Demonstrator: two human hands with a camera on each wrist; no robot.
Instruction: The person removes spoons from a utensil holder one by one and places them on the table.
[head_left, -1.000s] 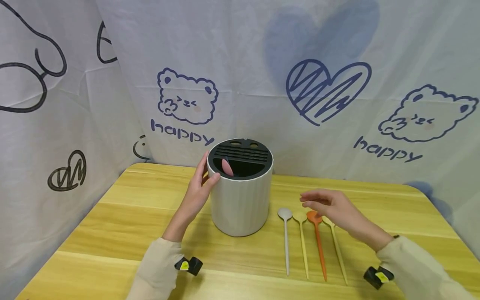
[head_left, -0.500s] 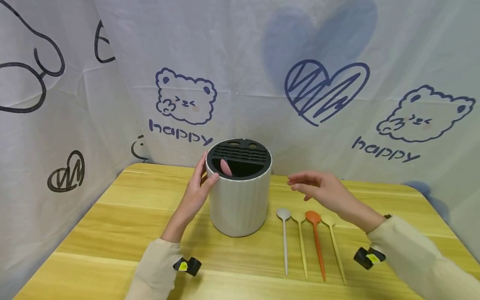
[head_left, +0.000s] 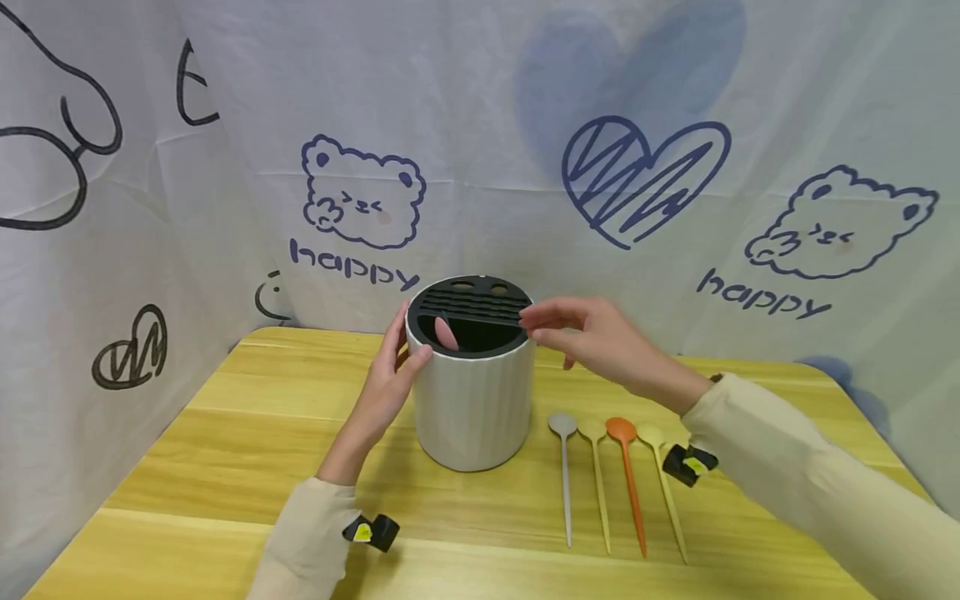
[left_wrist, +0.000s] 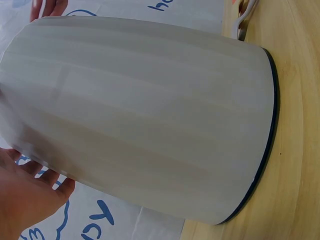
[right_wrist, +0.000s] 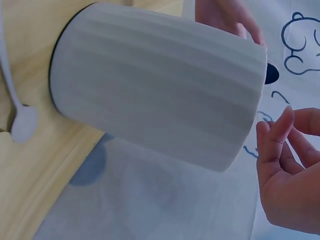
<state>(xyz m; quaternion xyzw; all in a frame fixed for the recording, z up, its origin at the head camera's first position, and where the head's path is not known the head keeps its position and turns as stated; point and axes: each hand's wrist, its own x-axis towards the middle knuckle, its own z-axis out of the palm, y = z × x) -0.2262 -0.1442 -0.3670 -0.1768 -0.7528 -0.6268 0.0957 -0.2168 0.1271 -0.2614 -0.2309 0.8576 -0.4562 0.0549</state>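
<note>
We find the left hand (head_left: 381, 383) spread against the bin (head_left: 472, 412); right arm (head_left: 795, 454) extended, right hand (head_left: 596, 333) loosely curled beside the rim (head_left: 480, 356).

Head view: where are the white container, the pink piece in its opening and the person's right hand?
White container (head_left: 472, 417), head view: front of its ribbed outer wall.
Pink piece (head_left: 446, 334), head view: middle of its visible part.
Right hand (head_left: 602, 340), head view: middle of the hand, near the thumb's base.
</note>
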